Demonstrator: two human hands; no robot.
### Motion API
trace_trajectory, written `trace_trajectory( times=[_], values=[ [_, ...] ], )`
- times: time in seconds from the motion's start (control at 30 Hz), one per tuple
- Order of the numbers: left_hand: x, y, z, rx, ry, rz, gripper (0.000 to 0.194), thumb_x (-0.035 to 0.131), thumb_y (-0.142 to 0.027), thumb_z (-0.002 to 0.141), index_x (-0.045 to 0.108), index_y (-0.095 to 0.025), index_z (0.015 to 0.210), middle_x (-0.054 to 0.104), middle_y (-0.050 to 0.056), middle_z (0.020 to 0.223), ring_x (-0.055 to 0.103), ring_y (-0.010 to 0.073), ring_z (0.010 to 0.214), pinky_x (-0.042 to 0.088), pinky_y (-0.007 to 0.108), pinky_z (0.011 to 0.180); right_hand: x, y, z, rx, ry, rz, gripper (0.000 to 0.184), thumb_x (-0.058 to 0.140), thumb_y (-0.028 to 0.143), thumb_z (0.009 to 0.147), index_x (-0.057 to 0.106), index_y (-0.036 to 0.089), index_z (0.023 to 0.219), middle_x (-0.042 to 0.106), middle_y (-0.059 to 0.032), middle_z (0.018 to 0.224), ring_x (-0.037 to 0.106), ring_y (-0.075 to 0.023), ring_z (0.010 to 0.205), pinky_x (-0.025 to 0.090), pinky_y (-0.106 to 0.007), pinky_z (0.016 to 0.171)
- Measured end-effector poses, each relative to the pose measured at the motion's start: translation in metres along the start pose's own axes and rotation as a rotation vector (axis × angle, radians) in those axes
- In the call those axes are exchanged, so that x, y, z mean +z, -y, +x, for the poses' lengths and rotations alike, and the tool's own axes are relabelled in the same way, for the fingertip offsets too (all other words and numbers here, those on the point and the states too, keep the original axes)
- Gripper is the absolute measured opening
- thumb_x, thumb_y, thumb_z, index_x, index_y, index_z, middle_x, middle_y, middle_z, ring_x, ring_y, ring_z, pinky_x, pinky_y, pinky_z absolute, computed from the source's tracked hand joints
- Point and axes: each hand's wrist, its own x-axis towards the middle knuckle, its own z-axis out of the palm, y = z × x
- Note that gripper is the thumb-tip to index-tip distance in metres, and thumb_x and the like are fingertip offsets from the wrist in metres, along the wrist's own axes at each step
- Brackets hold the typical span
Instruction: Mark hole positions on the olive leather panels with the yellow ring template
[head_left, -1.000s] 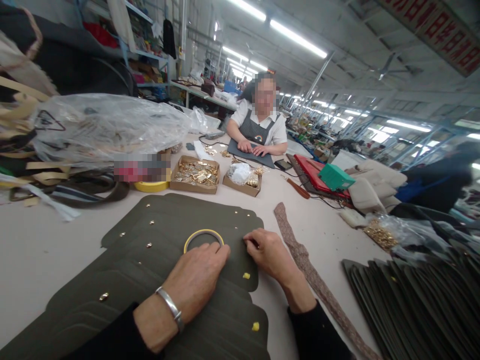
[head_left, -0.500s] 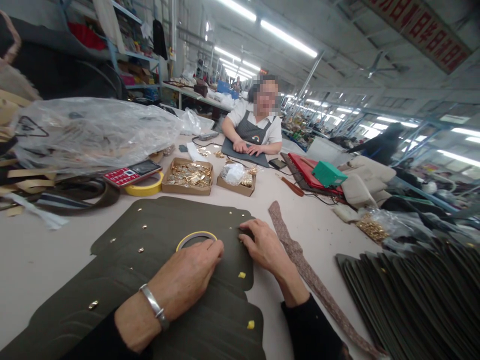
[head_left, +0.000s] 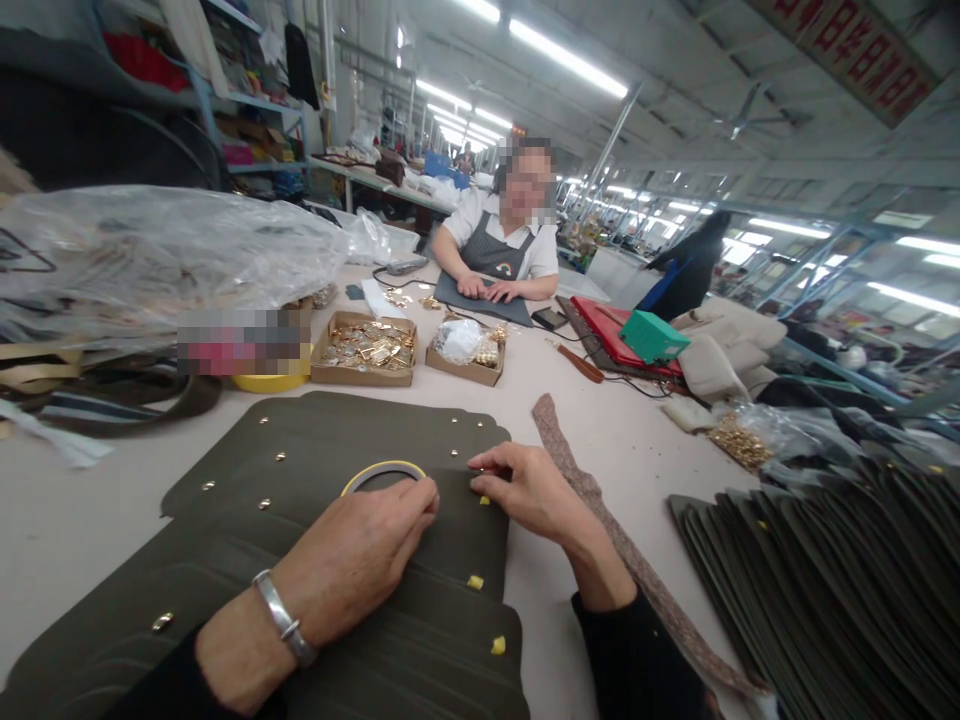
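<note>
My left hand [head_left: 367,555], with a silver bangle at the wrist, is closed on a roll of yellow tape [head_left: 386,467] over overlapping dark olive panels [head_left: 300,580]. The tape roll is partly hidden by the fingers. My right hand [head_left: 529,490] rests at the panels' right edge, thumb and index finger apart. Just under its thumb is a small yellow tape piece [head_left: 485,500]. Another tape piece [head_left: 475,582] and a third tape piece [head_left: 499,645] lie lower along the edge. Several metal studs [head_left: 265,504] dot the panels.
Boxes of gold metal parts [head_left: 365,347] and small fittings [head_left: 465,347] stand beyond the panels. A speckled brown strip [head_left: 570,465] lies right of my hand, near stacked olive panels [head_left: 817,570]. Across the table a co-worker [head_left: 499,240] handles a dark piece.
My right hand has shifted slightly down along the edge, and a further yellow tape piece now shows beneath its thumb. My left hand still holds the tape roll. The view has shifted a little.
</note>
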Motion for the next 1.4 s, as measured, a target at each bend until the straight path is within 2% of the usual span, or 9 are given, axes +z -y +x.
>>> trace_trajectory(
  times=[0.17, 0.27, 0.43, 0.7, 0.83, 0.93, 1.07, 1.2, 1.4],
  values=[
    [0.002, 0.005, 0.002, -0.002, -0.120, 0.024, 0.017, 0.033, -0.023, 0.096, 0.050, -0.023, 0.091, 0.062, 0.000, 0.085, 0.059, 0.0164, 0.074, 0.039, 0.028, 0.066, 0.003, -0.002, -0.006, 0.043, 0.351, 0.157, 0.016, 0.067, 0.018, 0.076, 0.077, 0.020, 0.088, 0.075, -0.0001, 0.076, 0.066, -0.0134, 0.067, 0.047, -0.020, 0.060],
    [0.004, 0.008, 0.002, -0.039, -0.154, 0.070, 0.017, 0.033, -0.023, 0.096, 0.050, -0.023, 0.093, 0.062, 0.000, 0.087, 0.060, 0.0165, 0.075, 0.039, 0.028, 0.066, 0.009, -0.002, -0.006, 0.087, 0.455, 0.189, 0.017, 0.070, 0.018, 0.072, 0.077, 0.020, 0.087, 0.074, 0.0006, 0.072, 0.065, -0.0121, 0.063, 0.047, -0.019, 0.058],
    [0.001, 0.006, 0.002, -0.101, -0.046, 0.135, 0.015, 0.037, -0.019, 0.094, 0.051, -0.025, 0.092, 0.063, -0.002, 0.084, 0.059, 0.0159, 0.069, 0.035, 0.027, 0.058, 0.010, 0.002, -0.004, 0.040, 0.377, 0.249, 0.017, 0.061, 0.016, 0.079, 0.075, 0.018, 0.090, 0.073, 0.0002, 0.078, 0.063, -0.0112, 0.068, 0.047, -0.020, 0.063],
    [0.003, 0.004, 0.004, -0.072, -0.001, 0.079, 0.017, 0.037, -0.018, 0.093, 0.053, -0.024, 0.091, 0.064, 0.000, 0.087, 0.061, 0.0188, 0.079, 0.041, 0.029, 0.066, 0.013, 0.008, -0.004, 0.151, 0.375, 0.036, 0.031, 0.062, 0.003, 0.068, 0.072, 0.016, 0.094, 0.068, 0.0012, 0.067, 0.060, -0.0115, 0.059, 0.044, -0.019, 0.054],
    [0.007, 0.006, 0.003, -0.045, -0.068, -0.010, 0.018, 0.034, -0.022, 0.096, 0.053, -0.024, 0.098, 0.066, -0.001, 0.085, 0.064, 0.0176, 0.075, 0.044, 0.028, 0.064, 0.014, 0.015, -0.004, 0.026, 0.178, 0.088, 0.020, 0.064, 0.014, 0.075, 0.072, 0.018, 0.093, 0.071, -0.0004, 0.077, 0.063, -0.0132, 0.069, 0.046, -0.021, 0.061],
    [0.008, 0.008, 0.001, -0.002, -0.167, -0.042, 0.023, 0.034, -0.026, 0.097, 0.051, -0.024, 0.113, 0.070, 0.001, 0.100, 0.067, 0.0174, 0.084, 0.049, 0.027, 0.070, 0.018, 0.020, -0.003, -0.086, 0.082, 0.216, 0.026, 0.057, 0.010, 0.080, 0.072, 0.020, 0.098, 0.073, -0.0008, 0.089, 0.065, -0.0135, 0.078, 0.048, -0.022, 0.069],
    [0.008, 0.009, 0.001, 0.049, -0.239, -0.001, 0.040, 0.036, -0.025, 0.097, 0.033, -0.025, 0.137, 0.069, 0.003, 0.114, 0.068, 0.0184, 0.096, 0.053, 0.028, 0.077, 0.022, 0.025, -0.004, -0.189, 0.008, 0.243, 0.025, 0.059, 0.009, 0.079, 0.072, 0.018, 0.099, 0.073, -0.0022, 0.089, 0.065, -0.0134, 0.078, 0.049, -0.022, 0.071],
    [0.007, 0.007, 0.001, 0.011, -0.234, 0.055, 0.040, 0.040, -0.024, 0.095, 0.032, -0.023, 0.135, 0.073, 0.002, 0.100, 0.072, 0.0202, 0.082, 0.054, 0.029, 0.065, 0.023, 0.029, -0.005, -0.291, -0.074, 0.167, 0.017, 0.062, 0.012, 0.080, 0.072, 0.016, 0.093, 0.071, -0.0026, 0.081, 0.064, -0.0131, 0.073, 0.048, -0.023, 0.070],
    [0.008, 0.004, 0.000, 0.028, -0.212, 0.063, 0.034, 0.039, -0.023, 0.096, 0.034, -0.025, 0.129, 0.073, 0.002, 0.099, 0.072, 0.0208, 0.080, 0.050, 0.029, 0.060, 0.026, 0.031, -0.006, -0.400, -0.133, 0.053, 0.013, 0.059, 0.010, 0.081, 0.069, 0.017, 0.082, 0.068, -0.0004, 0.071, 0.061, -0.0112, 0.065, 0.045, -0.021, 0.065]
  ],
)
